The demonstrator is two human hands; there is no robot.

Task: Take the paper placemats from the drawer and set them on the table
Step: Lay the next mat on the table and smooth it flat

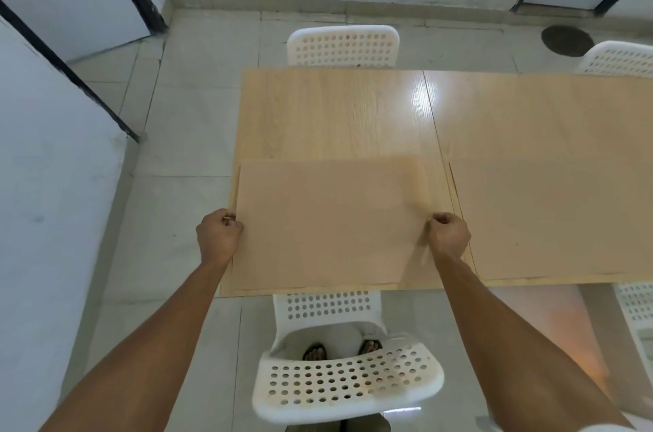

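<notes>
Left hand (219,235) at 9 o'clock of the placemat (332,223), fingers curled together and pinched on its left edge. We see the tan paper sheet lying flat over the near left end of the table (339,113), its near edge close to the table's near rim. Right hand (449,235) at 3 o'clock of the sheet, fingers likewise closed on the right edge. A second placemat (551,216) lies flat just beside it, further toward 3 o'clock. White perforated chair (348,382) at 6 o'clock, under our arms; another chair (342,45) at 12 o'clock beyond the table.
</notes>
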